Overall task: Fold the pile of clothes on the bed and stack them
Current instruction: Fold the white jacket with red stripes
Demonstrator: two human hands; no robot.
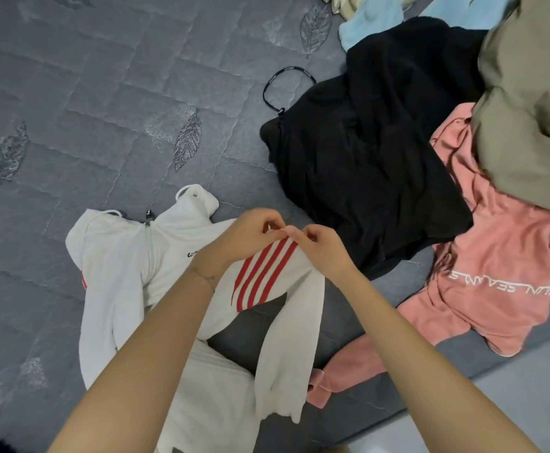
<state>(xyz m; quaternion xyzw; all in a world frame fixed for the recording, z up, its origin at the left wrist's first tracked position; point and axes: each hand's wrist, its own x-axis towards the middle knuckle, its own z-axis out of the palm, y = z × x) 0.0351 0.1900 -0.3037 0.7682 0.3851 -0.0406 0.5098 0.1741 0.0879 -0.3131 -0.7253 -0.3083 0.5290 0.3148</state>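
The grey quilted bed cover (70, 93) carries the white zip hoodie (116, 273), which lies front-up with its zip closed. At the hoodie's right side its red-striped sleeve (267, 279) is held up. The left hand (250, 233) and the right hand (322, 253) both pinch the sleeve's top edge, fingertips nearly meeting, and the cuff end hangs below them. Right of the hoodie lies a black garment (365, 158). Further right of the hoodie is a pink sweatshirt (496, 273) with white lettering, an olive garment (528, 109) overlapping it, and pale blue cloth (371, 21) beyond.
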